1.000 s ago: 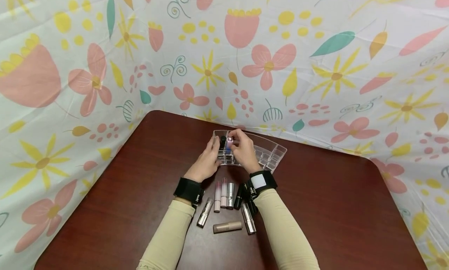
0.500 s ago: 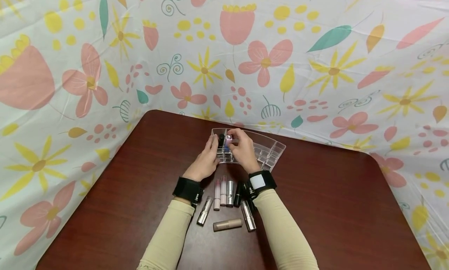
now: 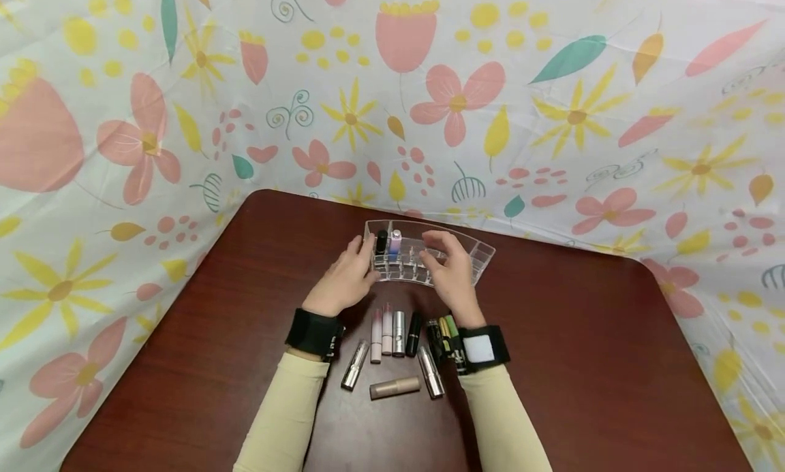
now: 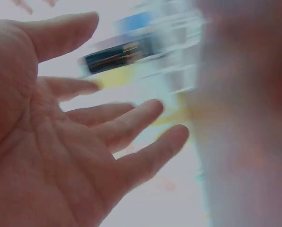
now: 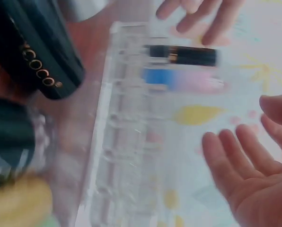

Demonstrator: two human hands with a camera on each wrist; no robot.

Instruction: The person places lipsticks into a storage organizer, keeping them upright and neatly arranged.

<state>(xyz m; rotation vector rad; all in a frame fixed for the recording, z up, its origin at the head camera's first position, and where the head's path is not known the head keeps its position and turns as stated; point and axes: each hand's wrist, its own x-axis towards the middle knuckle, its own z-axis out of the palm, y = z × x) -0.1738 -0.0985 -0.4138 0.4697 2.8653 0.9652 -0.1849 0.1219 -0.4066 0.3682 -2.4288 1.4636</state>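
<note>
A clear acrylic cosmetics organizer (image 3: 405,276) with small compartments stands toward the table's back. Two lipstick tubes stand upright side by side in its left part: a black one (image 3: 381,242) with a gold band and a pink-and-blue one (image 3: 395,243). My left hand (image 3: 342,279) is at the organizer's left end, fingers spread and slightly bent; the left wrist view shows its palm holding nothing. Over the organizer's right half is my right hand (image 3: 454,272), fingers loosely bent and apart. In the right wrist view no tube lies in those fingers (image 5: 212,146).
Nearer me lie several cosmetic tubes: pink ones (image 3: 376,339), a short silver one (image 3: 398,334), a black one (image 3: 413,334), a beige one (image 3: 394,388) and longer silver ones (image 3: 431,371). Yellow and green tubes (image 3: 452,325) lie by my right wrist. Floral cloth (image 3: 460,152) hangs behind the table.
My right hand has let go of the pink-and-blue lipstick, which stays upright in the organizer, and has moved right. My left hand has drawn slightly back to the left.
</note>
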